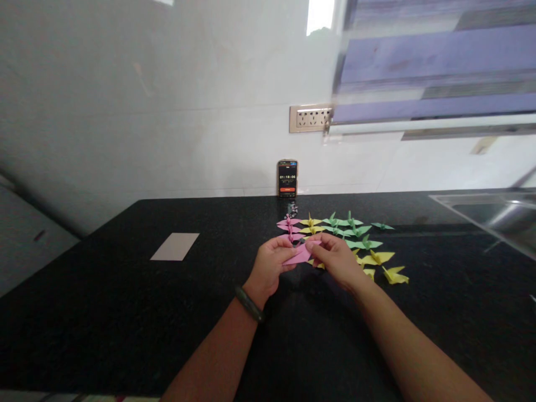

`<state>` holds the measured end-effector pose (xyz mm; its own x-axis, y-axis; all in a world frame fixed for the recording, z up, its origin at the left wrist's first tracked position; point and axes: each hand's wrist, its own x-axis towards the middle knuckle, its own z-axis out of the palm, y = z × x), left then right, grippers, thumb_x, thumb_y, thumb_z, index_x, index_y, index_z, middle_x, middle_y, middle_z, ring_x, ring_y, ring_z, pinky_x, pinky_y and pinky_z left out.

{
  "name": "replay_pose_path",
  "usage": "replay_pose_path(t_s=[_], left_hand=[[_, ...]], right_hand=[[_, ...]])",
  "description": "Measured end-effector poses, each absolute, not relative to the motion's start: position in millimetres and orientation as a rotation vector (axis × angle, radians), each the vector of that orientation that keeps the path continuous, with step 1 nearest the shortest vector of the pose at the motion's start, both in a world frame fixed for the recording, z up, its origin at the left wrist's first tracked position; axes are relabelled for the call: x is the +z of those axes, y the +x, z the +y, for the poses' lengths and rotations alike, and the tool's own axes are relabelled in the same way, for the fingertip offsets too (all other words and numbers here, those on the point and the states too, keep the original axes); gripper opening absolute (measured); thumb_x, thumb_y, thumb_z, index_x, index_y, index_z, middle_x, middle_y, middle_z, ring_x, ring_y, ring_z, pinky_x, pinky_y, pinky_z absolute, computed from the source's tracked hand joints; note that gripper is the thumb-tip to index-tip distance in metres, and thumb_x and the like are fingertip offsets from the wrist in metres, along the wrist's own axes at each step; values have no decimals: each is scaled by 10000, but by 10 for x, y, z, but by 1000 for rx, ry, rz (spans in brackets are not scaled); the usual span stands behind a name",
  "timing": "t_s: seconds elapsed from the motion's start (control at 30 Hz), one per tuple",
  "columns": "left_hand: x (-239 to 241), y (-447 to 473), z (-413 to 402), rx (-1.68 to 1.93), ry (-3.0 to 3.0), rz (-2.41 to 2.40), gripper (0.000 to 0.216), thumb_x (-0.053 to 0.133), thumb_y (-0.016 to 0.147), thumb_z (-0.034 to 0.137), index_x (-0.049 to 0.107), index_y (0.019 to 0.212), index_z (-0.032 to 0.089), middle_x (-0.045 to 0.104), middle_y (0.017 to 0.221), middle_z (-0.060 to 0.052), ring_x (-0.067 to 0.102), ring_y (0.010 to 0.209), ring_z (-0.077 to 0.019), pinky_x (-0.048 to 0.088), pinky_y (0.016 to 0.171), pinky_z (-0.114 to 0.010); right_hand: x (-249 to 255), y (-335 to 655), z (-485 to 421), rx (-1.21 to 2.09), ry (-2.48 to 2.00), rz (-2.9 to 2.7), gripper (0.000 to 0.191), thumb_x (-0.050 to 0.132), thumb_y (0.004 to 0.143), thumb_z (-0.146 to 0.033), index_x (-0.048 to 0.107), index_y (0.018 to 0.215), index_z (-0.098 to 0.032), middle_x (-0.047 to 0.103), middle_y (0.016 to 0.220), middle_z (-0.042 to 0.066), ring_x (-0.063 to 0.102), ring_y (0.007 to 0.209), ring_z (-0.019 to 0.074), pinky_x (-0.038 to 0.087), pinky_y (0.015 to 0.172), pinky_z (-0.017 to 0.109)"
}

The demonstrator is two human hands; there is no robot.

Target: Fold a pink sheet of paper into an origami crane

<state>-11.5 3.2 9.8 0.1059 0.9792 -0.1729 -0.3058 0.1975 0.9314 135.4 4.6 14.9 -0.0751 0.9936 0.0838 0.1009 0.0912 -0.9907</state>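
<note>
Bare forearms (211, 347), left hand (267, 268) and right hand (336, 259) each in narrow pinch on slanting, flat-folded pink paper (298, 255).

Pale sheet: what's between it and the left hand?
Only bare black counter lies between the sheet and the left hand, in the head view.

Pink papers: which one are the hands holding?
The pink piece pinched between the left hand and the right hand. The other pink ones are bird-shaped and sit behind it on the black counter.
</note>
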Motion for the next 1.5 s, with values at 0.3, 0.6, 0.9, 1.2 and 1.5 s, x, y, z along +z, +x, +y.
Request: replay_pose_path(t_s=[0.3,0.6,0.9,1.2,1.5], left_hand=[[93,-91,1,960,1020,903,296,707,558,365,668,683,99,602,581,-34,541,525,-113,423,516,-222],[97,-66,42,1279,875,891,260,705,573,320,663,691,93,602,600,-30,544,593,-112,436,605,-240],[50,-87,46,1191,1113,887,204,642,636,300,632,673,99,533,562,13,423,502,-62,312,489,-187],[56,-80,59,1205,1219,1050,184,613,637,276,624,622,93,517,533,11,408,496,-76,296,483,-201],[-9,-84,56,1227,1528,1262,260,542,702,323,672,715,98,592,610,-16,478,554,-111,341,507,-207]], right_hand=[[51,1346,108,1013,-1049,-1353,386,630,662,-382,518,970,-179,507,654,-40,452,484,79,388,439,209],[31,1259,19,763,-1250,-1584,205,550,738,-342,542,645,-159,472,541,-23,408,481,91,329,447,213],[37,1225,24,774,-1245,-1609,191,541,743,-325,521,643,-163,462,553,-31,407,491,91,332,471,215],[6,1258,40,718,-1342,-1669,213,503,764,-332,587,680,-155,499,546,-17,439,493,104,339,483,221],[-36,1226,23,380,-1424,-1810,201,491,754,-280,540,593,-170,533,536,-3,467,498,111,323,492,215]])
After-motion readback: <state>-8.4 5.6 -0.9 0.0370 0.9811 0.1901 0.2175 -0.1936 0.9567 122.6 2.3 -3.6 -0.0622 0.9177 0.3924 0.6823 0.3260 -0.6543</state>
